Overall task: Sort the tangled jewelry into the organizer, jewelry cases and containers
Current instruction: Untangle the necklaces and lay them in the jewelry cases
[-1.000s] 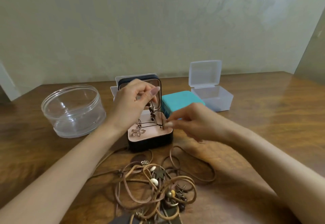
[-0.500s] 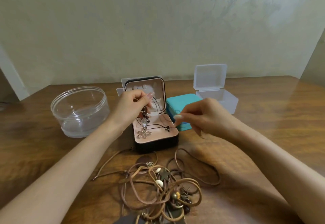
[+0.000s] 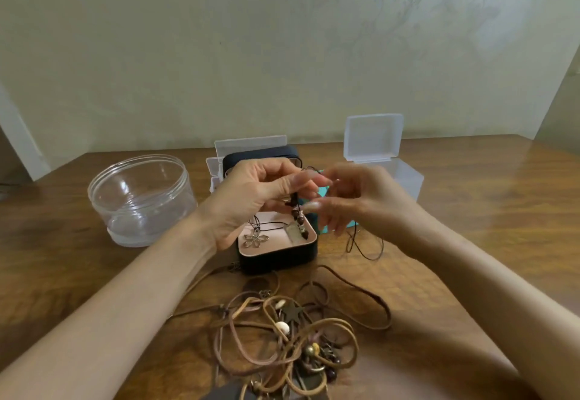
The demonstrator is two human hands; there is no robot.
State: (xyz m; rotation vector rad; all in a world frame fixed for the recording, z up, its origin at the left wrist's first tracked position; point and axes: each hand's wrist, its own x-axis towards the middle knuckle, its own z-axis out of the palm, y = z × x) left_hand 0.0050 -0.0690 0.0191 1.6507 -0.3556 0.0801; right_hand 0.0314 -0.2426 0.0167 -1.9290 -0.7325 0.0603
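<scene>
A black jewelry case [image 3: 279,256] with pink lining stands open mid-table and holds a flower pendant [image 3: 255,239] on thin cord. Over it my left hand [image 3: 254,198] pinches a black cord necklace [image 3: 296,211], whose dark beads and rectangular pendant hang down into the case. My right hand [image 3: 361,208], blurred, is at the same cord just to the right, fingers curled. A loop of that cord [image 3: 367,249] trails onto the table beneath it. A tangle of brown leather cords and beads [image 3: 292,337] lies in front of the case.
A clear round container [image 3: 141,198] sits at the left. A clear box with its lid raised [image 3: 405,176] is at the right rear, another clear box [image 3: 251,147] behind the black case. A teal case [image 3: 323,192] is mostly hidden by my hands. The wooden table [image 3: 486,227] meets a wall.
My left hand has lifted the beaded cord higher above the case. My right hand has moved up and in towards the left hand, and a loop of cord now lies right of the case.
</scene>
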